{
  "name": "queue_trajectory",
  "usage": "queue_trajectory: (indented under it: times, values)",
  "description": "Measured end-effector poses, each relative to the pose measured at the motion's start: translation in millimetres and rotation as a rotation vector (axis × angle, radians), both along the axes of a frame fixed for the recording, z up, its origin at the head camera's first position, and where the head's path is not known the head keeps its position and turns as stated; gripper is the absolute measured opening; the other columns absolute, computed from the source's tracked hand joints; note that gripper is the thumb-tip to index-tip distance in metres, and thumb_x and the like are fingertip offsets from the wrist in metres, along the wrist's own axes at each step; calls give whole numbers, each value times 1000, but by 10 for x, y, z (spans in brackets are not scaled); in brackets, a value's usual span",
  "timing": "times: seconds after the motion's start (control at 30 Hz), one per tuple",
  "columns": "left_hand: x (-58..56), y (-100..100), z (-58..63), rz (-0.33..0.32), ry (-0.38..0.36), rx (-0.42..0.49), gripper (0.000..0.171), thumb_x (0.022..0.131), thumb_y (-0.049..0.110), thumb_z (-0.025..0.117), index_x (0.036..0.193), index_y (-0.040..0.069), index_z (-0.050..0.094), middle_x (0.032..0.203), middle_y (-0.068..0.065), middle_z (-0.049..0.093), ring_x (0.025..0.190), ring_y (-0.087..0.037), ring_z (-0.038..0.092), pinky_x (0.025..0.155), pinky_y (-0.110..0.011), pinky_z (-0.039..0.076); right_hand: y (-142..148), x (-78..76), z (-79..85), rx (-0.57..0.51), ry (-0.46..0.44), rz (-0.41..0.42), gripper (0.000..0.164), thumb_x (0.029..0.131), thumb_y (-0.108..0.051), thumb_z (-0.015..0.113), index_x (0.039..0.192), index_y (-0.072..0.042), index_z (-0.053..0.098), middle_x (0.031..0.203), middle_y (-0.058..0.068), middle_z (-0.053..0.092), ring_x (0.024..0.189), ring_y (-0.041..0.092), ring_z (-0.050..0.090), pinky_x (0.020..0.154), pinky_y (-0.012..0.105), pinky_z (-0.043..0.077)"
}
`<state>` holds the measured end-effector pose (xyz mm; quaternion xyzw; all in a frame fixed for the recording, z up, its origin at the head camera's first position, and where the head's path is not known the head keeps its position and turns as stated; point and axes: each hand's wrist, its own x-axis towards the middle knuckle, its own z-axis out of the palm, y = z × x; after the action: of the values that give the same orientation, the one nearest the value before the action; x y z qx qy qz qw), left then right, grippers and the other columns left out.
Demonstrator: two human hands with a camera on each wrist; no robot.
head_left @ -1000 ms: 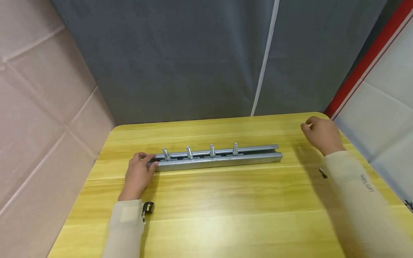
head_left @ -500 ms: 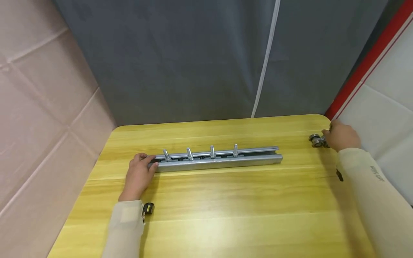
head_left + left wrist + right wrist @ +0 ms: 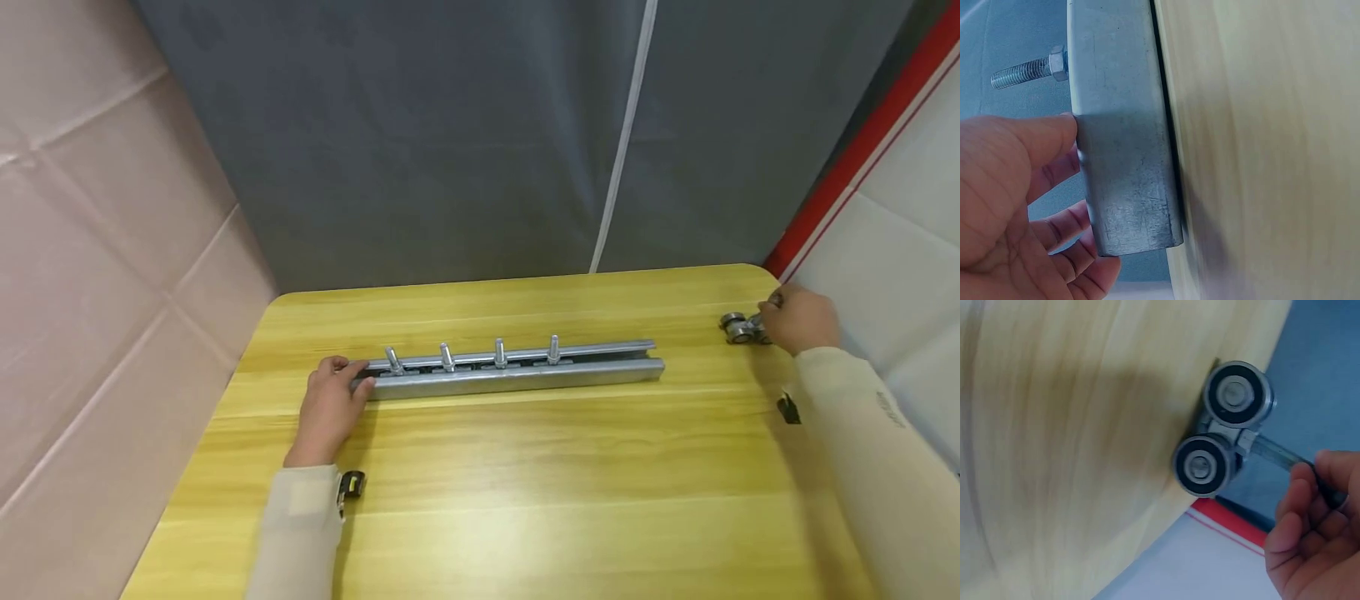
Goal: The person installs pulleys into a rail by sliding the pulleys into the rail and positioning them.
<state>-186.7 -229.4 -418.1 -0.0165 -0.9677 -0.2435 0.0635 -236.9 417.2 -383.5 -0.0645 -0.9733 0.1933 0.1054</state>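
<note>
A galvanized steel C-channel rail [image 3: 517, 382] lies across the table with its slot facing up. Several threaded bolts [image 3: 500, 353] stand in a row out of the slot. At the rail's left end, my left hand [image 3: 328, 408] holds the rims between thumb and fingers; the left wrist view shows the thumb at the edge of the rail [image 3: 1119, 144], beside a bolt with a nut [image 3: 1058, 62]. By the far right corner, my right hand [image 3: 806, 321] pinches the threaded stem of a roller trolley [image 3: 1234, 394]. Its wheels sit low at the table surface.
The yellow wood-grain table [image 3: 495, 483] has rounded far corners. A dark grey curtain [image 3: 420, 150] hangs behind it. A pinkish padded wall [image 3: 112, 250] stands at the left, a white panel [image 3: 911, 225] with a red strip [image 3: 862, 150] at the right.
My right hand has moved right to the far corner and taken hold of the roller trolley's stem there. My left hand stays on the rail's end; the view shifts slightly.
</note>
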Motion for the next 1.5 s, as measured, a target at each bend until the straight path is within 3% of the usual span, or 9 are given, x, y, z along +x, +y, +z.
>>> queue_trajectory:
  times: [0.23, 0.4, 0.7, 1.03, 1.5]
  values:
    - [4, -9, 7, 3, 9, -6, 40, 101, 21, 59, 134, -2, 60, 135, -27, 43, 124, -47, 39, 100, -60, 37, -301, 146, 73, 38, 53, 32, 33, 98, -14, 55, 67, -6, 46, 53, 3, 41, 51, 22, 38, 54, 38, 29]
    - [4, -33, 35, 3, 14, -16, 40, 101, 21, 58, 135, -2, 59, 134, -27, 44, 122, -48, 40, 98, -60, 38, -610, 272, 121, -1, 76, 50, 22, 97, -13, 56, 80, 1, 54, 63, 10, 52, 54, 25, 43, 61, 44, 32]
    - [5, -44, 54, 0, 24, -10, 40, 101, 20, 59, 134, -2, 60, 133, -27, 44, 121, -48, 40, 99, -60, 37, -1006, 443, 50, -83, 51, 50, 19, 97, -12, 60, 93, 6, 63, 77, 18, 64, 62, 29, 52, 58, 43, 41]
    - [13, -10, 100, -9, 35, -13, 40, 101, 20, 59, 133, -3, 60, 132, -29, 44, 120, -49, 41, 98, -61, 37, -1163, 436, 13, -71, 88, 86, 17, 95, -10, 62, 95, 7, 65, 81, 22, 66, 66, 34, 58, 63, 52, 46]
    - [0, -8, 89, -5, 16, -10, 40, 101, 19, 59, 134, -3, 59, 133, -28, 44, 121, -48, 40, 100, -60, 37, -1300, 406, -19, -87, 102, 132, 16, 97, -10, 61, 95, 6, 65, 80, 20, 66, 61, 28, 55, 61, 48, 46]
